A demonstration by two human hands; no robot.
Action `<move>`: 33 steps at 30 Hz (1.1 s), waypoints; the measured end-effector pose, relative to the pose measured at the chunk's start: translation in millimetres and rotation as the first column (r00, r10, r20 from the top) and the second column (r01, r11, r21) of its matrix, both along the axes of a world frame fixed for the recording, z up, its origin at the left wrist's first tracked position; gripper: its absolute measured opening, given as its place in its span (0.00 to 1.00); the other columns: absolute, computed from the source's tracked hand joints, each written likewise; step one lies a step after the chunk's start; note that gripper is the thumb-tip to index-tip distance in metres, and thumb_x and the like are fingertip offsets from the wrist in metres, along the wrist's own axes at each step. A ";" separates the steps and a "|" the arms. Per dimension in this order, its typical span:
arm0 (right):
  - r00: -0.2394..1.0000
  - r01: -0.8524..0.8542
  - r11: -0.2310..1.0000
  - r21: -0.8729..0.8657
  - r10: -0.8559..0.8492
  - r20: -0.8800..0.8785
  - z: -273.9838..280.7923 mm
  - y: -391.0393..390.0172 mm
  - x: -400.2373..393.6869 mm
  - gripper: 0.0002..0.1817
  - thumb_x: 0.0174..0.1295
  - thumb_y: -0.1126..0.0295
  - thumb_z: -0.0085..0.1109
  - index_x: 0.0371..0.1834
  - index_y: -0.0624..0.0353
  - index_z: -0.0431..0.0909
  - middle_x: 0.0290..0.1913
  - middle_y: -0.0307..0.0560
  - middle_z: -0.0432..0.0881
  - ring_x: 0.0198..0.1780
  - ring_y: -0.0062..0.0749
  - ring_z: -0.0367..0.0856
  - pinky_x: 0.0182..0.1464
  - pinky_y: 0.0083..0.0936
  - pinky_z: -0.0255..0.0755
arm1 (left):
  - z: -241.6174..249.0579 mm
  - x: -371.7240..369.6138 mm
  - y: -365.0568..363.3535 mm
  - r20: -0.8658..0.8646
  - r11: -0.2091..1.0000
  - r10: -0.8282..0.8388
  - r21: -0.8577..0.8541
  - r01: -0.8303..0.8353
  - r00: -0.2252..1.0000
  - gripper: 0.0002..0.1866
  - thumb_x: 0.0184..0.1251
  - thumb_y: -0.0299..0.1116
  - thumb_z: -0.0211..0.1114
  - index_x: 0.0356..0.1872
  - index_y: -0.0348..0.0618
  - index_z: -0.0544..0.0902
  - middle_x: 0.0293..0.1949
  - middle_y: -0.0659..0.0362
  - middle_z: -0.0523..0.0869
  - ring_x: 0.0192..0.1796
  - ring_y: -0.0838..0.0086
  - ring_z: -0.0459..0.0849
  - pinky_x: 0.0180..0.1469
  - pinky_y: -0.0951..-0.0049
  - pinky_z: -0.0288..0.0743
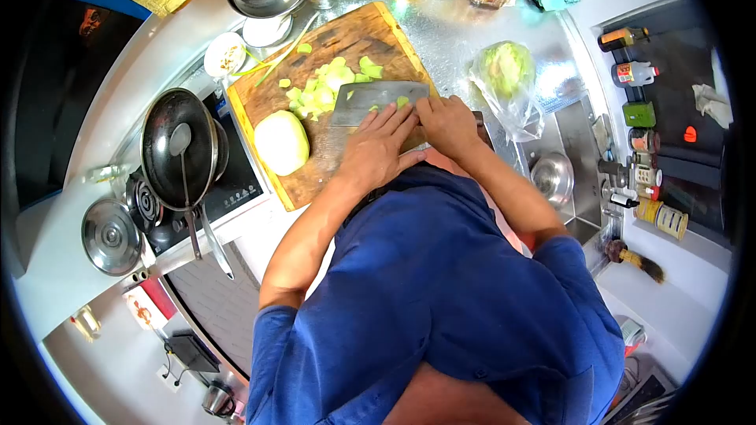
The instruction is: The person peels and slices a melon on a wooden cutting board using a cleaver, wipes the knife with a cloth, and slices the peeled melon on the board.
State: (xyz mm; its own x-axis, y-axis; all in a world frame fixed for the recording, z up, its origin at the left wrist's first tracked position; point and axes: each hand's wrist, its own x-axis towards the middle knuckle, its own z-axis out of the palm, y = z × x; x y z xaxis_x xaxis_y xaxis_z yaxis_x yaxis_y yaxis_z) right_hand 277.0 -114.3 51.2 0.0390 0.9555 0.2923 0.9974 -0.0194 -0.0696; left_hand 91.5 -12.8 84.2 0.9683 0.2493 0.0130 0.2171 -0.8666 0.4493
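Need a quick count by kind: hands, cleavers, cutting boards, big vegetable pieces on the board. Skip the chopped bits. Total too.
Hands: 2 (left hand, right hand)
Cleavers: 1 (cleaver)
Cutting boards: 1 (wooden cutting board)
Big vegetable pieces on the board: 1 (large pale-green piece)
Total: 5

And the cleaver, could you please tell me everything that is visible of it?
The cleaver has a broad, roughly rectangular grey blade, metallic in look, with green bits on its face. It appears nearly flat, over the wooden cutting board, beside chopped green pieces. The left hand touches the blade with extended fingers; the right hand appears to grip the handle, hiding most of it.
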 end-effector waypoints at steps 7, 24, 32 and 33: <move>0.998 -0.069 0.996 0.048 0.069 -0.011 -3.9 7.7 41.7 0.06 0.59 0.67 0.61 0.37 0.53 0.75 0.29 0.42 0.80 0.31 0.37 0.84 0.35 0.36 0.72 | -18.0 27.8 0.5 -0.003 0.992 0.123 -0.021 -0.123 0.992 0.43 0.76 0.62 0.58 0.80 0.41 0.65 0.82 0.50 0.64 0.85 0.54 0.58 0.84 0.52 0.51; 0.947 -0.029 0.997 -0.068 0.005 -0.321 -0.5 7.5 103.3 0.11 0.56 0.67 0.68 0.38 0.57 0.78 0.33 0.52 0.86 0.32 0.53 0.86 0.37 0.46 0.78 | -82.3 -6.8 15.6 -0.046 0.532 0.802 -0.400 -0.746 0.596 0.41 0.84 0.58 0.48 0.78 0.27 0.64 0.79 0.34 0.64 0.82 0.45 0.61 0.82 0.59 0.54; 0.949 -0.058 0.994 -0.090 0.027 -0.314 -32.3 111.7 104.3 0.13 0.58 0.64 0.69 0.41 0.58 0.80 0.34 0.56 0.88 0.34 0.57 0.87 0.36 0.49 0.81 | -101.0 -4.2 39.5 -0.021 0.333 0.926 -0.422 -0.843 0.376 0.43 0.83 0.56 0.53 0.78 0.23 0.61 0.79 0.29 0.58 0.83 0.40 0.56 0.83 0.55 0.51; 0.952 -0.066 0.993 -0.096 0.034 -0.306 -34.4 125.6 102.6 0.13 0.58 0.64 0.69 0.41 0.58 0.80 0.34 0.56 0.88 0.34 0.57 0.87 0.36 0.49 0.81 | -104.9 0.5 50.6 -0.009 0.322 0.933 -0.420 -0.848 0.359 0.43 0.82 0.56 0.54 0.78 0.22 0.60 0.79 0.28 0.57 0.83 0.39 0.56 0.83 0.55 0.51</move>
State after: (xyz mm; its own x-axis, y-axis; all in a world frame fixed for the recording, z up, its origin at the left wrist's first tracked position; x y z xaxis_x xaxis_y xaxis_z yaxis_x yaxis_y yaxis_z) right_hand 379.6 11.3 16.8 0.0614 0.9829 0.1735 0.9294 0.0071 -0.3690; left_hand 92.0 37.8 -20.6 0.1310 0.9862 -0.1016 0.6381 -0.0055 0.7699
